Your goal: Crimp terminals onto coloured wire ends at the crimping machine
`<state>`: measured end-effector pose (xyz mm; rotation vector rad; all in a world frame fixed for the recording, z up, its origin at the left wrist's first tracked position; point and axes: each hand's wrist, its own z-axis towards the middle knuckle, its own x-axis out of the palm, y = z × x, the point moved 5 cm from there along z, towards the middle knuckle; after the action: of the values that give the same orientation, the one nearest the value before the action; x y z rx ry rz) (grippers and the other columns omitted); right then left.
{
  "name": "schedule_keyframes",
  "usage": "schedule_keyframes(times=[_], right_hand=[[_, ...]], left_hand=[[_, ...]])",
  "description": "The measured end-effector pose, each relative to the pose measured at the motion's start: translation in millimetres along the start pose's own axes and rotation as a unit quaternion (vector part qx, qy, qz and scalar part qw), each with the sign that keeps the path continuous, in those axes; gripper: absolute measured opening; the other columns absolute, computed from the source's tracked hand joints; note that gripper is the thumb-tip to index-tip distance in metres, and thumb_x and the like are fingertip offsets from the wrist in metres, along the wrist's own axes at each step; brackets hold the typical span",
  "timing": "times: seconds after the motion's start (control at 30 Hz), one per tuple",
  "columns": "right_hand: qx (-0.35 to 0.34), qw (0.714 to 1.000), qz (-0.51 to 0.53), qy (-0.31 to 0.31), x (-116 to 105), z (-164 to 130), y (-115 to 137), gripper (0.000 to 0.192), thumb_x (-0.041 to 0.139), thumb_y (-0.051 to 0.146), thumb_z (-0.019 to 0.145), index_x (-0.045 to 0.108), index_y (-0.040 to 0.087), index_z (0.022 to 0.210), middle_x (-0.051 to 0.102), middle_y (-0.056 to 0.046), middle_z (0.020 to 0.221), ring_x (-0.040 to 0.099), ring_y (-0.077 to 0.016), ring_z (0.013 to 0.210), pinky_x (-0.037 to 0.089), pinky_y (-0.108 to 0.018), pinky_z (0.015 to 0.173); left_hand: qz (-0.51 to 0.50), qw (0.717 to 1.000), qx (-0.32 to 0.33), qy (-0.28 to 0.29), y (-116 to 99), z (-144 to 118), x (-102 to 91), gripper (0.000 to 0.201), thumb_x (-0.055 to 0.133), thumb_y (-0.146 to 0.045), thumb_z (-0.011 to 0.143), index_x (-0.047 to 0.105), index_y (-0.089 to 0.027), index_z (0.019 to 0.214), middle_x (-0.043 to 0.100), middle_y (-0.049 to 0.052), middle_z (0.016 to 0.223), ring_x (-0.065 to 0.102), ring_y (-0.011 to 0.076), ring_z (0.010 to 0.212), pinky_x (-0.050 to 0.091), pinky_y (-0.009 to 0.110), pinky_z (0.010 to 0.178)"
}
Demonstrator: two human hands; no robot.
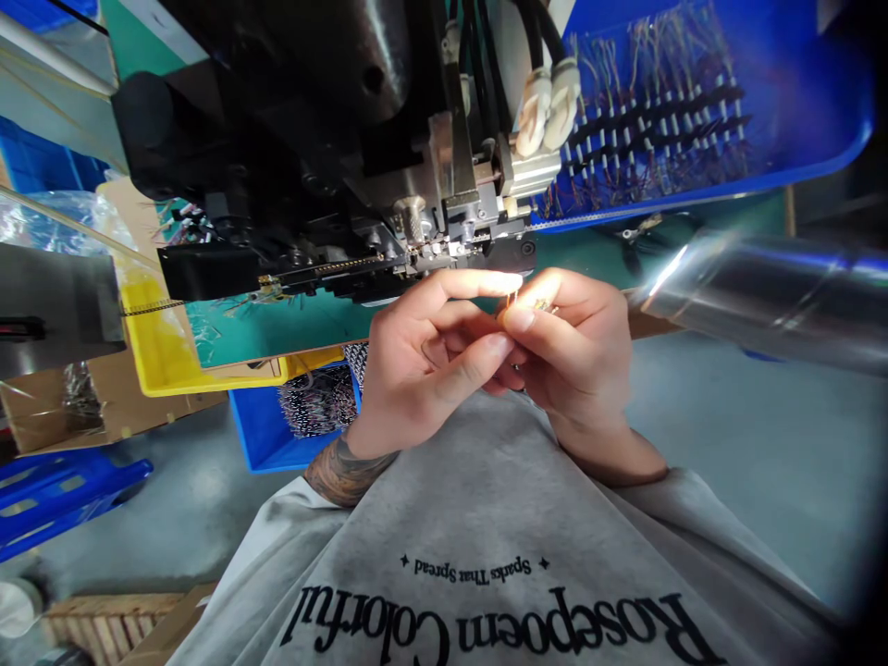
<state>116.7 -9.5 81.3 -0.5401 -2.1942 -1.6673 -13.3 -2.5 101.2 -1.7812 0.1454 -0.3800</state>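
My left hand [426, 356] and my right hand [575, 356] are pressed together just below the head of a black crimping machine [326, 139]. Both pinch a small bundle of thin wires [528, 302] whose ends stick up between the fingertips. The wire ends sit a little under the machine's metal die [450, 245], apart from it. A strip of brass terminals [326, 268] feeds into the die from the left.
A blue tray [783, 111] at the upper right holds several finished wire pieces in rows. A yellow bin [166, 356] and a blue bin [267, 435] with wire bundles stand at the left. A shiny metal tube [770, 296] crosses at the right.
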Motion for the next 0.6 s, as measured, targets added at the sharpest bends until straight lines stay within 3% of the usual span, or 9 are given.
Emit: schedule_keyframes(times=[0.17,0.37,0.6], right_hand=[[-0.083,0.988,-0.098,-0.086,-6.5,-4.6,6.1,0.027,0.085,0.038,0.085,0.065,0.023,0.075,0.063,0.002,0.065,0.055,-0.0119,0.054,0.049,-0.027,0.048],[-0.154,0.964,-0.171,-0.135,-4.3,-8.7,12.0,0.019,0.083,0.037,0.085,0.071,0.025,0.076,0.065,0.000,0.066,0.055,-0.0134,0.055,0.048,-0.028,0.047],[-0.156,0.966,-0.173,-0.108,-9.0,-10.8,5.0,0.014,0.080,0.035,0.091,0.073,0.025,0.083,0.067,0.000,0.071,0.057,-0.0131,0.058,0.051,-0.029,0.053]], left_hand=[[0.009,1.000,0.006,-0.021,8.4,1.9,-7.1,0.034,0.089,-0.049,0.088,0.075,-0.021,0.100,0.082,0.005,0.089,0.081,0.0225,0.076,0.070,0.033,0.064],[0.028,0.999,0.025,-0.034,10.5,1.7,-11.4,0.032,0.089,-0.050,0.088,0.076,-0.021,0.091,0.081,0.004,0.083,0.079,0.0209,0.074,0.068,0.032,0.064],[0.000,0.998,0.023,-0.055,18.1,4.0,-11.8,0.024,0.083,-0.045,0.094,0.074,-0.023,0.092,0.080,0.001,0.083,0.080,0.0198,0.073,0.070,0.032,0.064]])
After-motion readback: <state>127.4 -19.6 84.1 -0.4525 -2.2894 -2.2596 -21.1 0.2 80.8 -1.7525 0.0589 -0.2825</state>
